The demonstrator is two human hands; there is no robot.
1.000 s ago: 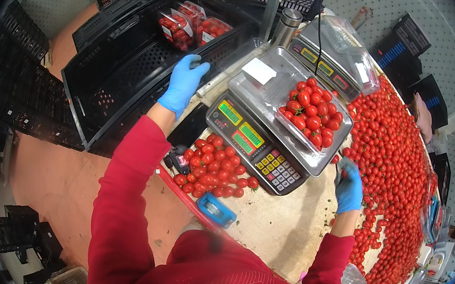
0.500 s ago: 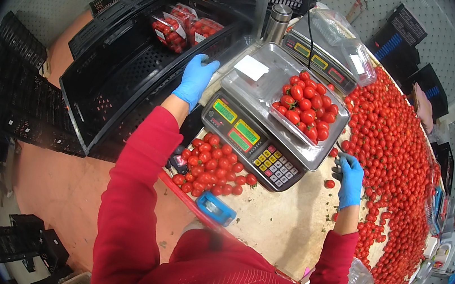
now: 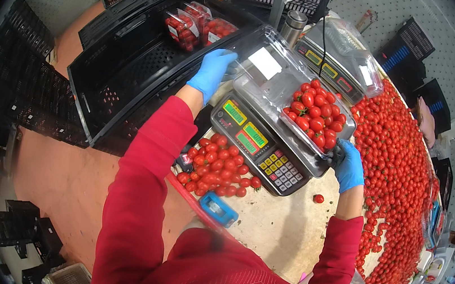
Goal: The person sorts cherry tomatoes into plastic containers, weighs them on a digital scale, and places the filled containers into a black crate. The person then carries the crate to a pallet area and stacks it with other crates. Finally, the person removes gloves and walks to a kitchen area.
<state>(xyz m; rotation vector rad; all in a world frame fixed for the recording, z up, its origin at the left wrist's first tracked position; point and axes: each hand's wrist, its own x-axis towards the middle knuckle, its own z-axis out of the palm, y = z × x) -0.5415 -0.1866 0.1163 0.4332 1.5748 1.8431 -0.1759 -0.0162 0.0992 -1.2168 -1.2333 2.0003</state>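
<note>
A clear plastic clamshell box [image 3: 288, 73] lies over the scale's metal pan, its lid folded open to the left with a white label [image 3: 265, 63] on it. Red cherry tomatoes [image 3: 317, 112] are heaped in its right half. At the lid's left edge, my blue-gloved left hand [image 3: 209, 75] pinches the plastic. My right hand [image 3: 349, 167], gloved too, has its fingers curled at the near right corner of the filled half. Below the pan, the scale [image 3: 261, 146] shows lit green displays and a keypad.
Loose tomatoes [image 3: 216, 166] lie left of the scale beside a blue plastic object [image 3: 219, 208]. A large tomato pile [image 3: 396, 202] covers the right side. Filled boxes [image 3: 184, 30] sit in a black crate [image 3: 128, 67] at left. Behind stand a steel flask [image 3: 293, 27] and another scale [image 3: 327, 69].
My right hand has moved up to the filled half's corner. My left hand has reached the lid's edge, and the lid now stands out from the pan. The view has shifted slightly.
</note>
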